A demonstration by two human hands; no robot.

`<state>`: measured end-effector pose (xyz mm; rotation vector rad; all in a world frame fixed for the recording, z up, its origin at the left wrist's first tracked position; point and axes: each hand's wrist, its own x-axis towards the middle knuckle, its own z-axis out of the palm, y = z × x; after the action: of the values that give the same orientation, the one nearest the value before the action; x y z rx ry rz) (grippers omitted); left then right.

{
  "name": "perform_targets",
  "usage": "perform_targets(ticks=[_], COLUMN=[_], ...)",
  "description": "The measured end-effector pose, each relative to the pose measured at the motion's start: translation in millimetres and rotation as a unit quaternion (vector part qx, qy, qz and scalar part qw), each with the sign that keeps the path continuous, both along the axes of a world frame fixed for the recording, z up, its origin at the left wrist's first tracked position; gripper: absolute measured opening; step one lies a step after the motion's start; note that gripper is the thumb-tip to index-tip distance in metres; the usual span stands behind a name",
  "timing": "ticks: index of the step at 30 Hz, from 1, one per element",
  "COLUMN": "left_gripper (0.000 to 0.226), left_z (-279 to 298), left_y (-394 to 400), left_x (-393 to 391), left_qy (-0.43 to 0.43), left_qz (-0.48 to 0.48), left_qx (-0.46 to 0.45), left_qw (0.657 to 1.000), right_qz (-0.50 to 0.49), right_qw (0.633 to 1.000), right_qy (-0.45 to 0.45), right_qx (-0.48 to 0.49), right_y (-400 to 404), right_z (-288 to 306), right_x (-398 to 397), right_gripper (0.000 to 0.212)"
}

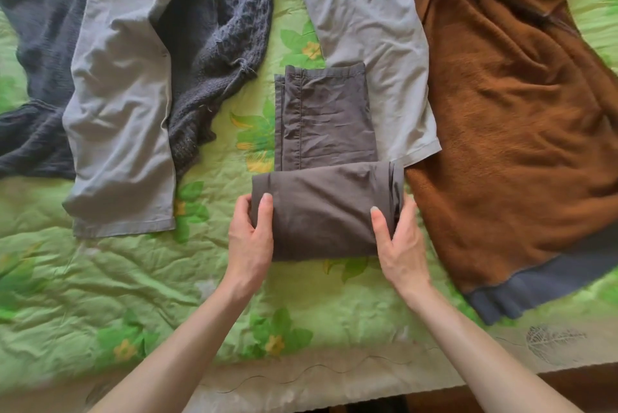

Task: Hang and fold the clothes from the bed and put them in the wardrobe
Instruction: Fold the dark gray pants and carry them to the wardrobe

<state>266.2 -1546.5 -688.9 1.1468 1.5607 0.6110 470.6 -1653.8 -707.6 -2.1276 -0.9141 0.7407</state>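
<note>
While both hands grip one folded brown trousers (326, 212) | left hand (250, 238) | right hand (399, 245) | fingers curled round ends

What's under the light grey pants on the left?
A dark knitted sweater pokes out from under the light grey pants on both sides, and the green flowery bedspread lies below. The sweater's middle is covered, so its shape there cannot be seen.
</note>
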Motion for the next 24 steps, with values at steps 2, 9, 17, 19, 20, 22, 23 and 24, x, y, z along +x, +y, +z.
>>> perform_targets(ticks=[2, 9, 17, 19, 20, 22, 23, 24], left_gripper=[0.012, 0.042, 0.094, 0.101, 0.103, 0.104, 0.103, 0.102], left_z=[-5.0, -7.5, -9.2, -14.1, -16.3, -18.6, -18.6, -17.7], left_y=[3.8, -2.3, -12.3, -12.5, -11.6, -8.9, -7.8, -7.2], left_x=[1.9, -1.7, -24.8, -27.1, -26.7, -22.6, -20.0, -17.9], left_qy=[0.003, 0.132, 0.307, 0.357, 0.372, 0.386, 0.387, 0.385], left_qz=[-0.024, -0.089, -0.479, -0.515, -0.522, -0.52, -0.513, -0.506], left_qx=[0.007, 0.113, 0.335, 0.316, 0.312, 0.306, 0.306, 0.307], left_qw=[1.0, 0.981, 0.751, 0.712, 0.701, 0.697, 0.702, 0.708], right_qz=[-0.018, 0.003, 0.309, 0.359, 0.377, 0.393, 0.394, 0.392], right_qw=[0.999, 0.962, 0.88, 0.867, 0.859, 0.851, 0.854, 0.858], right_qy=[-0.033, -0.27, -0.36, -0.346, -0.347, -0.345, -0.339, -0.328], right_qx=[-0.015, 0.034, 0.015, -0.013, -0.023, -0.035, -0.037, -0.037], right_y=[8.1, -0.5, -21.2, -20.4, -18.6, -13.6, -10.5, -7.7], right_z=[-10.2, -25.2, -28.6, -23.3, -20.6, -16.6, -15.3, -14.2], right_x=[-1.6, -4.2, 33.4, 44.8, 48.1, 50.1, 49.2, 47.8], right_gripper=[0.063, 0.065, 0.071, 0.095, 0.103, 0.111, 0.112, 0.113])
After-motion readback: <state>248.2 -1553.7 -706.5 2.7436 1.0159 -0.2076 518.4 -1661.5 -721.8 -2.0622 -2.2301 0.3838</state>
